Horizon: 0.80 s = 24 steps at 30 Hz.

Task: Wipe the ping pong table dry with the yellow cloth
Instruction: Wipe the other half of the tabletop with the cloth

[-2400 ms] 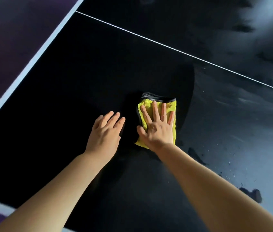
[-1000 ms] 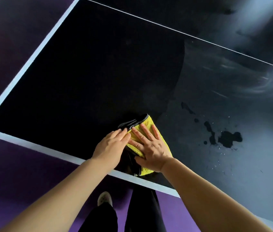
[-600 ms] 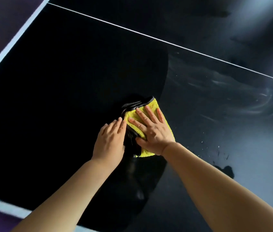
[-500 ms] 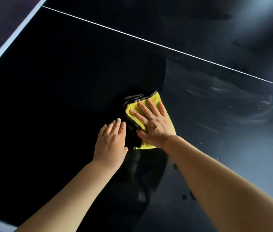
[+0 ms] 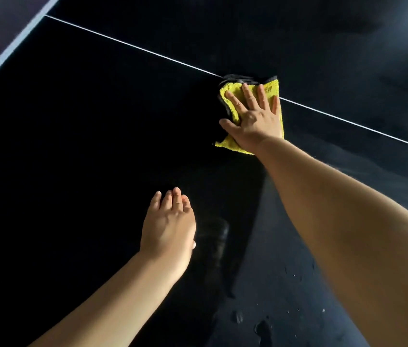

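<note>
The folded yellow cloth [image 5: 272, 90], dark-edged on its far and left sides, lies on the black ping pong table [image 5: 85, 126], right across the thin white centre line [image 5: 127, 43]. My right hand [image 5: 254, 118] presses flat on the cloth with straight, spread fingers, arm stretched far out. My left hand [image 5: 169, 226] rests flat on the bare table nearer to me, well apart from the cloth, holding nothing.
The table's white side edge [image 5: 10, 48] runs along the upper left, with floor beyond it. Water drops and a small puddle [image 5: 263, 329] sit on the table at the lower right, under my right forearm. Faint wipe streaks show at the right.
My right hand has slid the cloth away from me, up to the centre line. My left hand stayed back on the table, so the two hands are now far apart.
</note>
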### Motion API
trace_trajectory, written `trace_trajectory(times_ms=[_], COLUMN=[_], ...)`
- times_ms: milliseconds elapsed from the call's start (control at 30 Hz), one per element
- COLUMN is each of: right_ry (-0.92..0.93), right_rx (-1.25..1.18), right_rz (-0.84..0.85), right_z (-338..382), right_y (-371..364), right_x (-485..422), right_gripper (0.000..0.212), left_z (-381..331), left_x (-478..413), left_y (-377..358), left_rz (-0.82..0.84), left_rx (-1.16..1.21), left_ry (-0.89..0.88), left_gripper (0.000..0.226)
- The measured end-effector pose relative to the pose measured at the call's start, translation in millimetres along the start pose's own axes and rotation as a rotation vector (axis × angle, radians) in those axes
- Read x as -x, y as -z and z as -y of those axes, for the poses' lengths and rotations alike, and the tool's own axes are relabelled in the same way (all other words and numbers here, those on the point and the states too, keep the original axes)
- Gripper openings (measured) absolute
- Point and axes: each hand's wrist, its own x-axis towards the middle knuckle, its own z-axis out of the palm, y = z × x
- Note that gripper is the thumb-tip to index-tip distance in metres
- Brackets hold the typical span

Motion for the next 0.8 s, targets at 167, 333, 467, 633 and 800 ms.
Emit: trace_trajectory(times_ms=[167,333,467,633,800], right_ry=[-0.108,-0.240,-0.236,-0.196,-0.151], right_rx=[-0.046,-0.104,-0.100,-0.103,-0.080], right_rz=[-0.008,-0.019,-0.007,0.003,0.041], right_z=[-28.7,-28.7,-9.4,31.0,85.5], right_y=[0.6,-5.9,-18.1,-34.0,-48.0], right_x=[0.8,39.0,90.1,167.4,252.1], right_gripper=[0.070,0.069,0.070,0.071,0.072], left_z=[-6.9,-5.4,0.5,5.2,7.9], left_x=[-7.0,-2.1,5.9,26.6,74.3], left_y=[6.3,5.4,0.6,-6.0,-25.0], left_rz=[0.061,0.012,-0.024,-0.147,-0.250], left_rx=[-0.069,-0.050,0.044,0.037,0.146], left_ry=[0.019,0.023,0.016,-0.045,-0.209], left_gripper=[0.090,0.087,0.088,0.078,0.063])
